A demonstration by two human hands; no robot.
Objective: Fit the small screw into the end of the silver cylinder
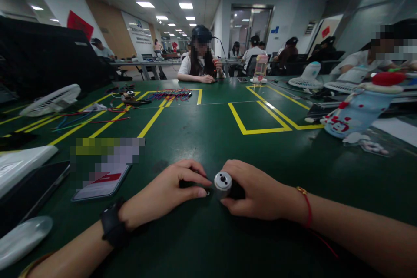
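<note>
A silver metal cylinder [223, 182] stands upright on the green table, its round top showing small dark holes. My right hand [252, 189] is wrapped round its right side. Just left of the cylinder, my left hand [176, 184] rests with its thumb and forefinger apart. Beside the left thumb tip lies a tiny metal ring [208, 193]; whether the thumb touches it I cannot tell.
A phone [110, 182], a dark device [32, 186] and a white mouse [26, 239] lie left. Coloured wires [169, 94] are further back. A blue bottle [358, 110] stands right, near fans. Across the table [195, 139] sits a person [198, 61].
</note>
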